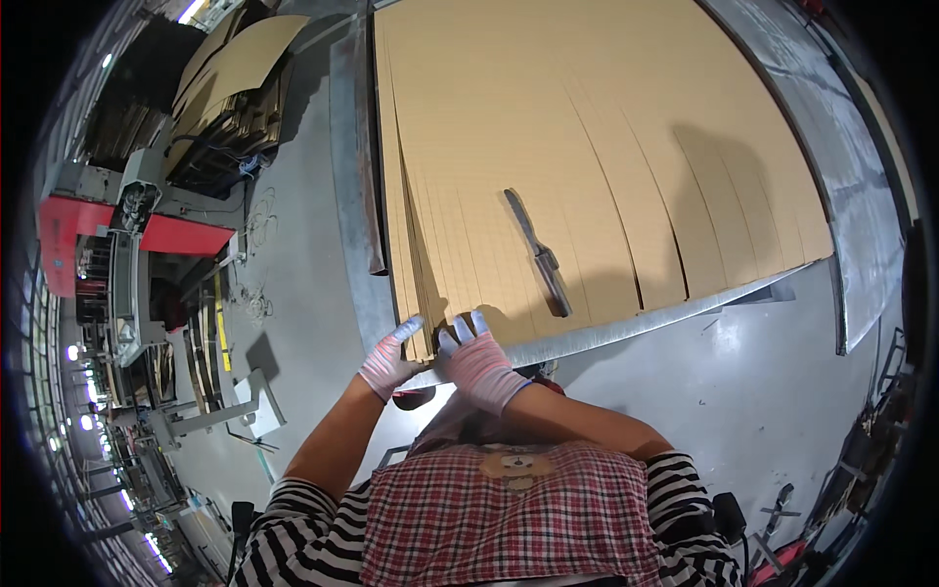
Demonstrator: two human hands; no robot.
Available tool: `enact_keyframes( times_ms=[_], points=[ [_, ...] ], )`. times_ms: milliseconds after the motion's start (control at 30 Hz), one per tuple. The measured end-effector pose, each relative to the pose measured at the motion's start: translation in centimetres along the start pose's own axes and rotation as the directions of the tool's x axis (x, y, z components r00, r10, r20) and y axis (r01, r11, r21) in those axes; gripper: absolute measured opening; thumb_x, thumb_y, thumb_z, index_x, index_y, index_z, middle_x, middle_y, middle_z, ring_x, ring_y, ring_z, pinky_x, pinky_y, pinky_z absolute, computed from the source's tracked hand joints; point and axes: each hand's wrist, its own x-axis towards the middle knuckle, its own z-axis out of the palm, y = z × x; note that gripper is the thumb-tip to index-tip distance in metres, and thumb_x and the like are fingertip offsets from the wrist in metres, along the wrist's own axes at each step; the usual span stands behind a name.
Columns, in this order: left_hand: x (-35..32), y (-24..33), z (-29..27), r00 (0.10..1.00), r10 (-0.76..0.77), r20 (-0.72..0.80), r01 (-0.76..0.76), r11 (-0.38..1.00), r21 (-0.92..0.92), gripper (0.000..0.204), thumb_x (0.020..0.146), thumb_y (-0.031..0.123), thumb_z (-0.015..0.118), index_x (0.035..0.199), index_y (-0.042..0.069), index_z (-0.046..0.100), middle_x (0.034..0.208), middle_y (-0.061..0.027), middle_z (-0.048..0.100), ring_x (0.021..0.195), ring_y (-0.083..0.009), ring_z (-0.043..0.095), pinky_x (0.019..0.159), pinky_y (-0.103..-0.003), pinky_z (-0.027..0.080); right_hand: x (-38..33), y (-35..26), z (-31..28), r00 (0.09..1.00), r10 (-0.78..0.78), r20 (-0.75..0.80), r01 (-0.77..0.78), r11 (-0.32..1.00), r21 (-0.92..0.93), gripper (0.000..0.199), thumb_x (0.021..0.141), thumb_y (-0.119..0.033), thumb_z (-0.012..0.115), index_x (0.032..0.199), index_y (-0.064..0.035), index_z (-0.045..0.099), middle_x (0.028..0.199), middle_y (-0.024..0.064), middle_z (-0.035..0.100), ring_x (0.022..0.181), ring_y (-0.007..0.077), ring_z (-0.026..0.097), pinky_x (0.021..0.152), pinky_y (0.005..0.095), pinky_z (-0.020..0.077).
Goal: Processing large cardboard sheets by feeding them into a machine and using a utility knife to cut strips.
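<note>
A large sheet of tan cardboard (489, 117), cut by several long slits, lies on a metal-edged table in front of me. At its near left corner my left hand (389, 362), in a striped glove, is closed round the ends of narrow cardboard strips (418, 344), with the thumb on top. Just to the right, my right hand (474, 362), gloved alike, has its fingers apart at the sheet's near edge; its underside is hidden. Between the hands the strips are lifted and a dark gap shows. A knife (540, 256) with a thick handle rests on the sheet, untouched.
A metal rail (377, 157) runs along the table's left side, and a wide metal surface (861, 196) borders the right. Stacked cardboard (230, 108) stands at the far left. Nearer on that side is a machine with red panels (186, 235). Grey floor surrounds the table.
</note>
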Motion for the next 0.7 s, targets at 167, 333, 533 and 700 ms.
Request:
enact_keyframes(
  times_ms=[167, 333, 533, 700],
  points=[
    [0.1, 0.3, 2.5, 0.997, 0.021, -0.071, -0.016, 0.998, 0.067, 0.047, 0.098, 0.03, 0.058, 0.137, 0.006, 0.049, 0.132, -0.0123, 0.057, 0.123, -0.0291, 0.054, 0.106, -0.048, 0.043, 0.6, 0.7, 0.2, 0.999, -0.033, 0.025, 0.033, 0.999, -0.016, 0.046, 0.097, -0.02, 0.044, 0.139, -0.0014, 0.047, 0.136, 0.0126, 0.058, 0.132, 0.0294, 0.048, 0.113, 0.0563, 0.0232],
    [-1.7, 2.4, 0.5, 0.992, -0.007, -0.123, 0.0, 0.998, -0.055, 0.044, 0.094, 0.029, 0.064, 0.131, 0.007, 0.055, 0.121, -0.0106, 0.063, 0.111, -0.0283, 0.062, 0.095, -0.046, 0.051, 0.7, 0.2, 0.6, 0.999, -0.045, 0.027, 0.045, 0.999, -0.001, 0.047, 0.094, -0.019, 0.044, 0.139, -0.0031, 0.048, 0.133, 0.0122, 0.06, 0.13, 0.0293, 0.05, 0.113, 0.0581, 0.0227],
    [-9.2, 9.9, 5.2, 0.995, 0.097, -0.022, -0.097, 0.995, 0.018, 0.061, 0.085, 0.041, 0.072, 0.125, -0.001, 0.056, 0.108, -0.018, 0.067, 0.098, -0.0315, 0.068, 0.09, -0.048, 0.055, 0.7, -0.7, 0.4, 0.999, 0.01, 0.049, -0.006, 0.996, -0.088, 0.046, 0.094, -0.028, 0.05, 0.136, -0.0082, 0.052, 0.148, 0.0085, 0.044, 0.141, 0.0352, 0.035, 0.115, 0.0574, 0.021],
    [-11.5, 11.2, 3.8, 0.987, 0.049, 0.155, -0.092, 0.954, 0.286, 0.059, 0.085, 0.03, 0.072, 0.131, -0.002, 0.05, 0.112, -0.0165, 0.065, 0.104, -0.0278, 0.065, 0.093, -0.04, 0.053, 3.0, -3.1, -6.2, 0.961, 0.278, -0.003, -0.128, 0.449, 0.884, 0.068, 0.092, -0.035, 0.064, 0.142, 0.003, 0.038, 0.145, 0.0186, 0.045, 0.136, 0.0346, 0.041, 0.111, 0.0407, 0.0353]
  ],
)
